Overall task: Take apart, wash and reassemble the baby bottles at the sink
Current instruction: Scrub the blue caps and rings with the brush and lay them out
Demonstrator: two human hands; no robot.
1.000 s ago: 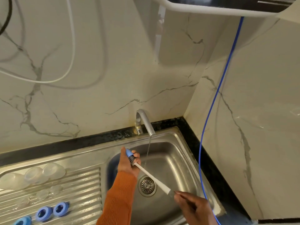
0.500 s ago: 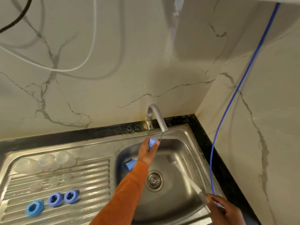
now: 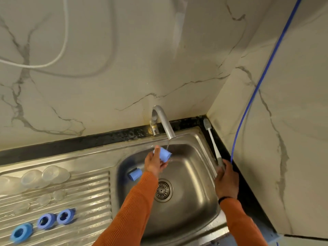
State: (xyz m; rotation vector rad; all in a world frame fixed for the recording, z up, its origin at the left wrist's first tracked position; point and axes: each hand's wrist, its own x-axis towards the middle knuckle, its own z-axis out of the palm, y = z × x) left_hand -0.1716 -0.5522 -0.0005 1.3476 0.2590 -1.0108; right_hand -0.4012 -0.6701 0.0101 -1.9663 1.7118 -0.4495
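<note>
So the bottle brush [image 3: 212, 141] is out of the blue bottle [image 3: 165, 153] now. The right hand [image 3: 225, 176] has swung it over to the sink's right rim [image 3: 204, 139], bristle end up in the back corner. The left hand [image 3: 154, 164] has lifted the bottle up under the running tap [image 3: 164, 122].

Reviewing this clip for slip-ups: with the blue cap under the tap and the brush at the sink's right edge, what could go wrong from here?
1. The left hand holds the wet blue cap only at its fingertips under the running tap; it could slip into the basin.
2. The brush, held by the right hand, lies along the narrow sink rim; it may roll off.
</note>
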